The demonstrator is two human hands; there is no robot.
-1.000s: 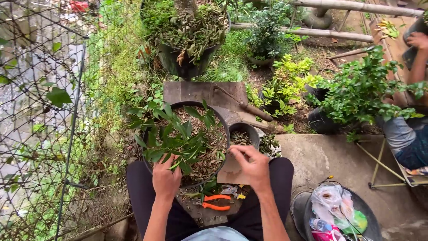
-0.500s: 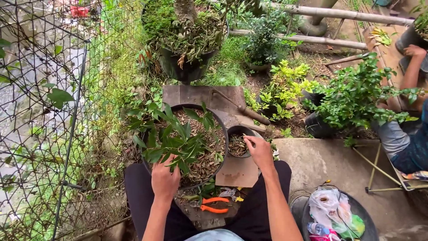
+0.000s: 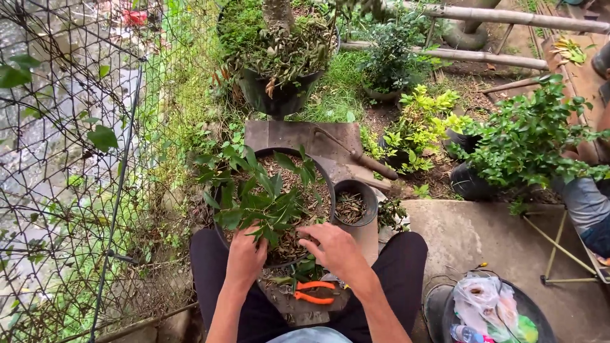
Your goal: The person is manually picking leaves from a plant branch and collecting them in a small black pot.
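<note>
A large black pot (image 3: 326,184) filled with dry leaf mulch holds a small green leafy plant (image 3: 264,203) between my knees. My left hand (image 3: 246,257) grips the base of the plant's stems at the pot's near edge. My right hand (image 3: 335,249) rests on the mulch at the near right of the pot, fingers curled down; whether it holds mulch I cannot tell. A small black pot (image 3: 351,204) with dry mulch stands just right of the big pot. Orange-handled pruners (image 3: 311,292) lie on the ground below my hands.
A wire mesh fence (image 3: 82,159) runs along the left. Potted plants (image 3: 527,136) and a large tree pot (image 3: 279,57) stand behind. A hand tool with a wooden handle (image 3: 359,157) lies on a board. A black basin with plastic bags (image 3: 492,308) sits right. Another person's leg (image 3: 588,206) is at far right.
My right hand went out to the small black pot, then came back onto the near right of the big pot's mulch. My left hand stayed at the plant's base.
</note>
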